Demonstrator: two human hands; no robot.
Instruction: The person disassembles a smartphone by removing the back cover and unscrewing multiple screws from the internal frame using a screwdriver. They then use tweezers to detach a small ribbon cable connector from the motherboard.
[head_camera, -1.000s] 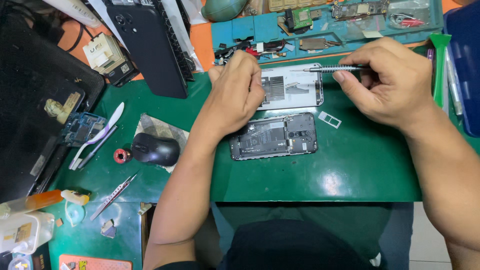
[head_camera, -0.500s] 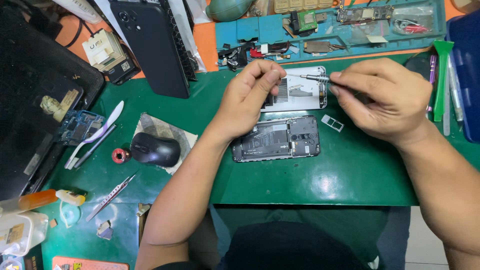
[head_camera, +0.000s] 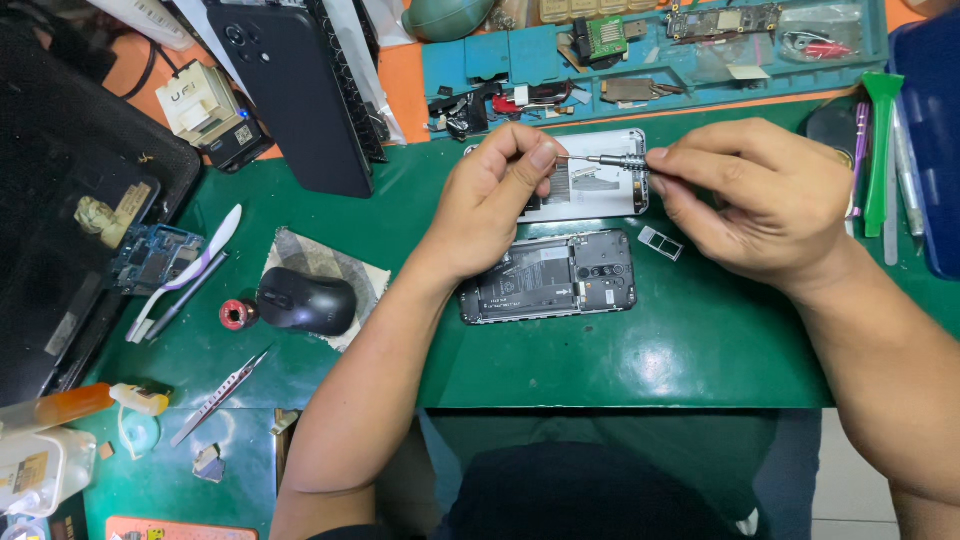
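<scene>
Screwdriver (head_camera: 607, 161) between right hand (head_camera: 760, 200) and left hand (head_camera: 495, 200), above opened phone (head_camera: 548, 277).

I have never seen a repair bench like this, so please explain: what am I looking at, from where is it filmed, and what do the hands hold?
The one current picture comes from a camera on the person's head, looking down at a green work mat. Both bare hands are the person's own. The right hand holds a thin metal screwdriver; the left hand pinches at its tip. Below them lies an opened phone with its insides showing, and behind it a pale back cover. A small card tray lies beside the phone. To the left are a black computer mouse and tweezers.
</scene>
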